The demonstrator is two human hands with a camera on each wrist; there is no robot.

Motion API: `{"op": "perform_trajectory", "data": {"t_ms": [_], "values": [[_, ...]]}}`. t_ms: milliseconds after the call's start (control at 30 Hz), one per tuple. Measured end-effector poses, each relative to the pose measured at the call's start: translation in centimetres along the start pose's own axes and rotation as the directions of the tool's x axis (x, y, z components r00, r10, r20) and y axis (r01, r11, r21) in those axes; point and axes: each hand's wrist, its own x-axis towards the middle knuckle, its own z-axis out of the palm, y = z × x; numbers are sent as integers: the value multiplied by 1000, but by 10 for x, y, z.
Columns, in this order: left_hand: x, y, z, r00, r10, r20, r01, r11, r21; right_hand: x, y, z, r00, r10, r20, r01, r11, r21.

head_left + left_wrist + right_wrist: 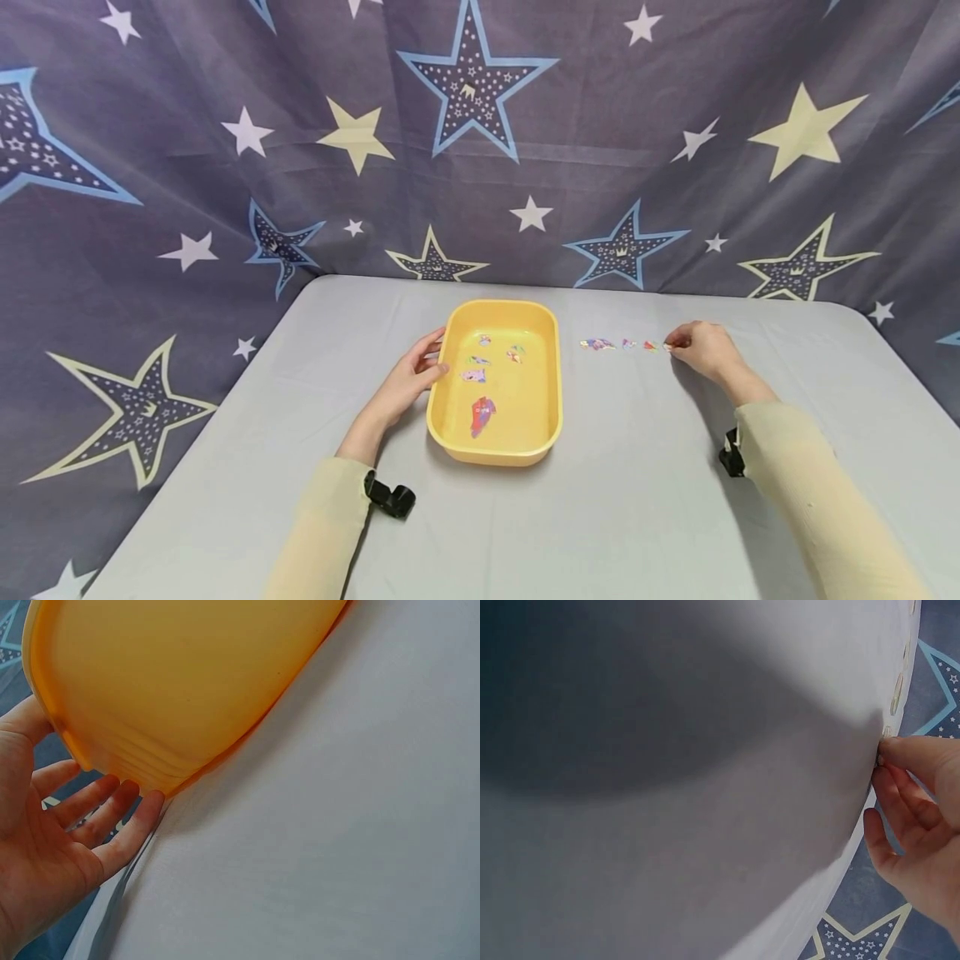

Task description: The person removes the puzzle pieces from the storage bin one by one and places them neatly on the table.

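A yellow plastic tray [495,456] stands tilted or flat on the table, with several small flat printed cutouts inside, among them a red-and-purple one [482,415] and a lilac one [474,376]. My left hand [408,379] holds the tray's left side, thumb over the rim and fingers against the outer wall [150,712]. Over to the right, my right hand [705,348] pinches a small colourful cutout [667,347] at the table surface, mostly hidden by the fingertips. It ends a row of cutouts: a larger multicoloured one [597,344], a purple one [628,343] and a red one [650,345].
A pale grey cloth covers the table [622,517]. Behind and to the left hangs a dark curtain [300,100] printed with stars, close to the table's far edge. Each wrist wears a black camera mount, the left one [390,497] near the tabletop.
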Motion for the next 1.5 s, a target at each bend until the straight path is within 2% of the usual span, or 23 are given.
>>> {"op": "perform_trajectory", "data": {"t_ms": [233, 500, 733, 1200, 1433, 1500], "values": [[-1, 1, 0, 1000, -19, 13, 19, 1000, -8, 0, 1, 2, 1000, 5, 5, -5, 1000, 1], [-12, 25, 3, 1000, -14, 26, 14, 1000, -3, 1, -3, 1, 1000, -3, -18, 3, 999, -45], [-13, 29, 3, 999, -21, 24, 21, 1000, 1, 4, -21, -1, 997, -55, -55, 52, 997, -54], [-13, 25, 3, 999, -28, 27, 28, 1000, 7, 12, -61, 6, 979, -179, -97, 177, 984, -30], [-1, 4, 0, 999, -35, 15, 35, 999, -14, 14, -86, 13, 965, -246, -95, 246, 969, -9], [0, 2, 0, 1000, -31, 7, 31, 1000, -4, 13, -95, 12, 960, -268, -85, 268, 963, -8]]}}
